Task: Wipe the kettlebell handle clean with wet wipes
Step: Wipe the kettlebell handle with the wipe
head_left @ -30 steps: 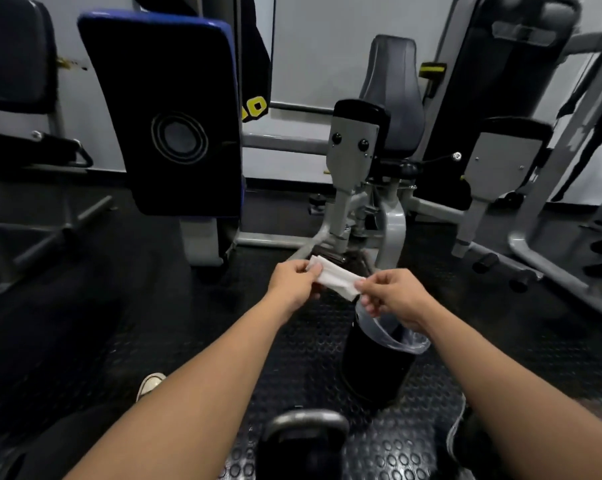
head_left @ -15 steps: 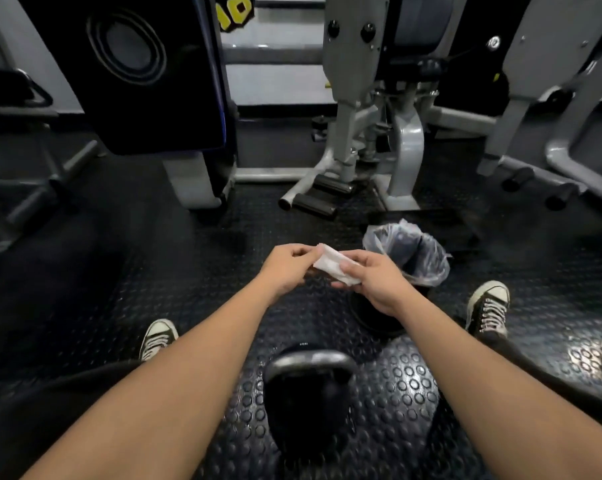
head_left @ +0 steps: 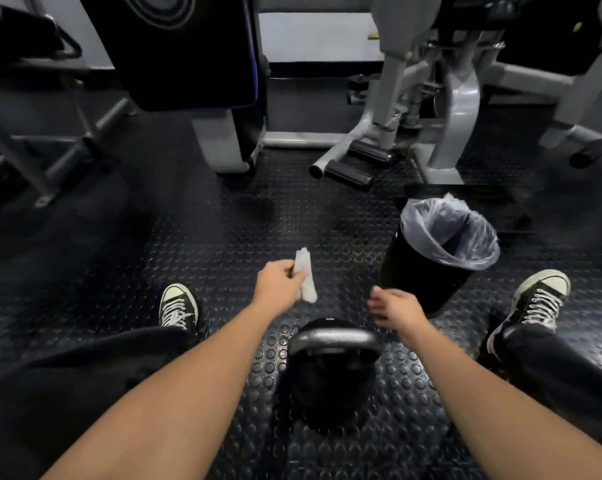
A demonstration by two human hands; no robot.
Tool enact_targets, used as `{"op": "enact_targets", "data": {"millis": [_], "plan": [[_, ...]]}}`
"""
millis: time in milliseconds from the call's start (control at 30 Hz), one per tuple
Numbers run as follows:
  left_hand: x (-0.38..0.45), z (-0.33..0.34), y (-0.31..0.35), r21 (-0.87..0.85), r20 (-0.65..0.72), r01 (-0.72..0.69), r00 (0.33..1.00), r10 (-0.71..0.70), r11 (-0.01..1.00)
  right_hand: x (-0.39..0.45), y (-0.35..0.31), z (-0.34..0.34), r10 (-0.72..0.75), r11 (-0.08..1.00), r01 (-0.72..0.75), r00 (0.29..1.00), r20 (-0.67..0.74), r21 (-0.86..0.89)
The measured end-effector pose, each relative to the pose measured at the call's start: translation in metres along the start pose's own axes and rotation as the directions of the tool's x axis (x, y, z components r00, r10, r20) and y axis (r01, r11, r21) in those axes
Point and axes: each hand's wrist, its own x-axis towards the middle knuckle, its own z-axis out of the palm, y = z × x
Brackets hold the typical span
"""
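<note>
A black kettlebell (head_left: 329,386) stands on the studded rubber floor between my legs, its grey metal handle (head_left: 332,338) on top. My left hand (head_left: 279,284) pinches a folded white wet wipe (head_left: 304,278), held above and to the left of the handle. My right hand (head_left: 395,306) hovers just right of the handle with fingers loosely spread, holding nothing. Neither hand touches the kettlebell.
A black bin with a clear plastic liner (head_left: 438,251) stands right of my right hand. My sneakers (head_left: 178,306) (head_left: 538,299) flank the kettlebell. Grey gym machines (head_left: 441,109) and a black padded seat (head_left: 188,50) stand further ahead.
My right hand let go of the wipe and dropped toward the kettlebell's right side. The left hand keeps the wipe. The view tilted further down.
</note>
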Motion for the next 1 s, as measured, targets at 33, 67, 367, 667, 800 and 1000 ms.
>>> {"op": "enact_targets", "data": {"millis": [33, 67, 367, 667, 800, 1000], "plan": [[-0.003, -0.006, -0.013, 0.067, 0.008, 0.014, 1.0, -0.015, 0.998, 0.004, 0.018, -0.007, 0.051, 0.999, -0.051, 0.998, -0.029, -0.008], [-0.006, -0.008, -0.026, 0.126, 0.012, 0.028, 0.999, -0.03, 0.992, 0.009, 0.038, -0.014, 0.099, 0.995, -0.1, 0.994, -0.044, -0.021], [-0.038, 0.04, -0.106, 0.222, 0.264, 0.242, 0.918, -0.297, 0.945, -0.001, 0.094, -0.006, 0.326, 0.937, -0.335, 0.94, 0.104, 0.097], [-0.048, 0.042, -0.142, -0.059, 0.342, 0.263, 0.912, -0.228, 0.963, -0.002, 0.097, -0.007, 0.306, 0.915, -0.345, 0.932, 0.196, 0.21], [-0.053, 0.045, -0.146, -0.141, 0.17, 0.293, 0.948, -0.269, 0.946, -0.004, 0.1, -0.007, 0.28, 0.912, -0.325, 0.939, 0.2, 0.248], [-0.05, 0.048, -0.136, 0.098, 0.188, 0.206, 0.957, -0.222, 0.974, -0.009, 0.097, -0.004, 0.239, 0.924, -0.288, 0.949, 0.208, 0.25]]}}
